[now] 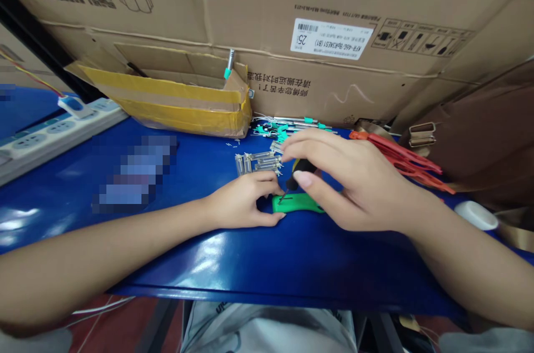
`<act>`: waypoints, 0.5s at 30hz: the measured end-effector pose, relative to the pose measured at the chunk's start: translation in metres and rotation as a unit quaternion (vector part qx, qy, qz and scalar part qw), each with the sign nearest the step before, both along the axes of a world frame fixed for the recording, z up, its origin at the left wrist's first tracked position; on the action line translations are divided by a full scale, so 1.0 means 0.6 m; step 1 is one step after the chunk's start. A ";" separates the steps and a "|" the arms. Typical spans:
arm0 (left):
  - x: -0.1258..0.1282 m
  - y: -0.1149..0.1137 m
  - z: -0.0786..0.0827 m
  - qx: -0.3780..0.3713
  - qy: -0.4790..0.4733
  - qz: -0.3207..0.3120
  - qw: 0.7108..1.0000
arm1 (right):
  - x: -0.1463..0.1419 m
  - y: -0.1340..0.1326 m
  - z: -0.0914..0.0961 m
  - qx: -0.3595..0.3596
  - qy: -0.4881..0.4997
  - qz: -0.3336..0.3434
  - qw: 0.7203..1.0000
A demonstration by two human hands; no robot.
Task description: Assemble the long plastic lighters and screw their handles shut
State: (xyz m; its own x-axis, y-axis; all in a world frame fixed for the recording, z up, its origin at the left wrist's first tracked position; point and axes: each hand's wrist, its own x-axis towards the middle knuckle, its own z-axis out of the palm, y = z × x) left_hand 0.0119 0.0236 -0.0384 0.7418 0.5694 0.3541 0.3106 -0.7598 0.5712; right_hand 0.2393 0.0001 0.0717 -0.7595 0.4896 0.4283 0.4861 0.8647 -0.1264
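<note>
My left hand (244,203) rests on the blue table (258,264), fingers curled against the left end of a flat green plastic part (298,204), pinning it down. My right hand (346,178) hovers over the same part and grips a small screwdriver (297,170) with a black handle. The screwdriver's thin tip touches the green part near its left end. Just behind my hands lies a cluster of small silvery metal pieces (259,163).
An open carton taped yellow (175,98) stands at the back left beside a white power strip (50,133). Large cardboard boxes (317,30) wall off the rear. Green-tipped metal rods (287,126) and red plastic strips (400,158) lie behind my hands. A white object (475,214) sits at the right.
</note>
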 end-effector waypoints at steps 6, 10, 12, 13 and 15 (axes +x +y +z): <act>0.000 0.002 0.000 0.006 0.006 -0.003 1.000 | 0.006 0.002 0.006 -0.039 -0.029 0.039 0.998; 0.001 0.000 0.001 0.018 0.007 0.007 1.000 | 0.004 0.002 -0.002 0.083 -0.047 -0.024 0.995; 0.001 0.000 0.001 0.005 0.004 0.005 1.000 | 0.004 0.001 0.000 0.042 -0.033 0.004 0.999; 0.000 0.000 0.001 0.000 0.002 0.004 1.000 | 0.004 0.000 0.002 0.009 -0.024 0.021 0.999; 0.000 -0.001 0.001 -0.003 0.000 0.002 1.000 | 0.004 -0.001 0.006 -0.039 -0.015 0.042 0.998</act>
State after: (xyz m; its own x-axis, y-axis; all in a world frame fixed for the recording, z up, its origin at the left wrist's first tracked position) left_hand 0.0121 0.0233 -0.0379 0.7393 0.5751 0.3503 0.3138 -0.7545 0.5764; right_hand 0.2417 -0.0004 0.0751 -0.8109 0.4549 0.3682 0.4168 0.8905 -0.1824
